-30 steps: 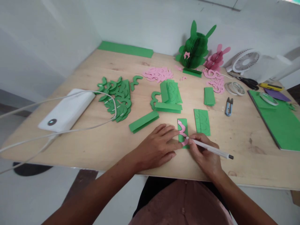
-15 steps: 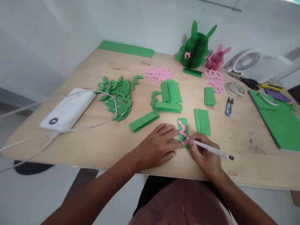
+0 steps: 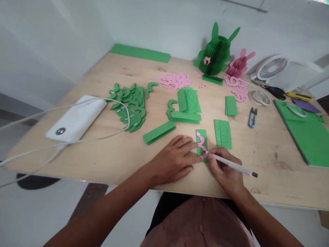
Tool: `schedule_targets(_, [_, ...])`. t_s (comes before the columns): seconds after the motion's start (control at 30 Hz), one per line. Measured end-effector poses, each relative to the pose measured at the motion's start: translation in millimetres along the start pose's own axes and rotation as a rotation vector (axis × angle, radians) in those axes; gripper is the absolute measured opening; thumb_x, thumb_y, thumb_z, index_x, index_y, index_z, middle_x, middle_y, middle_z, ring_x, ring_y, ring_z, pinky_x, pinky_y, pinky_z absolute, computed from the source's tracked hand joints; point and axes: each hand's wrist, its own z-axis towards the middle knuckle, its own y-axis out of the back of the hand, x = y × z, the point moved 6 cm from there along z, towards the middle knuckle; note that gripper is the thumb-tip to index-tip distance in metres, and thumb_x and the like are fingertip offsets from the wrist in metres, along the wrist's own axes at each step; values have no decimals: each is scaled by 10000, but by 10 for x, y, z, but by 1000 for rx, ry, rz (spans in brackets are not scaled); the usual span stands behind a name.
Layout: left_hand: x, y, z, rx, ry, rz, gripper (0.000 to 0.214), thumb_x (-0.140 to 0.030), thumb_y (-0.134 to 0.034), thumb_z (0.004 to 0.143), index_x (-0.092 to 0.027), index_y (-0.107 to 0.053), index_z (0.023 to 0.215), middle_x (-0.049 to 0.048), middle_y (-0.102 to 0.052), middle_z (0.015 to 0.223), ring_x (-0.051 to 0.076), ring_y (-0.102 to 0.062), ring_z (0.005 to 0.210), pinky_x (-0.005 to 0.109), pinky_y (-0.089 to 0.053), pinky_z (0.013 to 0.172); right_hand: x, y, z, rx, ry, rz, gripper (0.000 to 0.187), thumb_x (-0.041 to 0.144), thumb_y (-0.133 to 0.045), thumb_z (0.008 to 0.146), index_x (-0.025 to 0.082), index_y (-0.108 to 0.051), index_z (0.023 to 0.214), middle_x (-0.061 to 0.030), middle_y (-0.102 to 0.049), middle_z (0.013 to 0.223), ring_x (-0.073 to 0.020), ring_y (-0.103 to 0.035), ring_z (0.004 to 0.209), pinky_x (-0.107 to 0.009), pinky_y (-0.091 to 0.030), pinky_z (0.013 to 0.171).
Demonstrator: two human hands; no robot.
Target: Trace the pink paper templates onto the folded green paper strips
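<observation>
My left hand (image 3: 173, 159) lies flat with its fingers spread. Its fingertips press on a pink wavy paper cutout (image 3: 202, 140) that lies over a small green paper rectangle (image 3: 203, 132). In my right hand (image 3: 228, 171) is a white pen (image 3: 232, 164) with a dark end, slanting up to the right. The pen's tip touches the right edge of the pink cutout, near its lower curve. Just right of the cutout lies another green paper piece (image 3: 223, 134) with curved outlines drawn on it. A folded green strip (image 3: 159, 132) rests above my left hand.
Green cutouts (image 3: 132, 108) are heaped at left, beside a white power bank (image 3: 77, 118) with trailing cables. Pink cutouts (image 3: 175, 81) lie farther back. Snips (image 3: 252, 118), tape rolls (image 3: 259, 98), black scissors (image 3: 273, 91) and a fan (image 3: 272, 67) are at right. A green paper rabbit (image 3: 214, 55) stands behind.
The whole view has shifted slightly, so things sit a little farther right in it. Both hands keep almost the same place on the paper, with the pen at the cutout's edge.
</observation>
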Motion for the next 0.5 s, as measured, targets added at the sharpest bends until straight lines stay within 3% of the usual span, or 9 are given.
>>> schedule_targets(0.5, [3, -12, -1, 19, 0, -6, 436, -261, -560, 881, -303, -522, 1314, 60, -475, 1397, 276, -372, 1318, 503, -261, 1130, 5, 16, -14, -23, 3, -2, 89, 262, -563, 856, 209, -615, 806, 6, -678, 670, -123, -615, 527, -221, -469, 490])
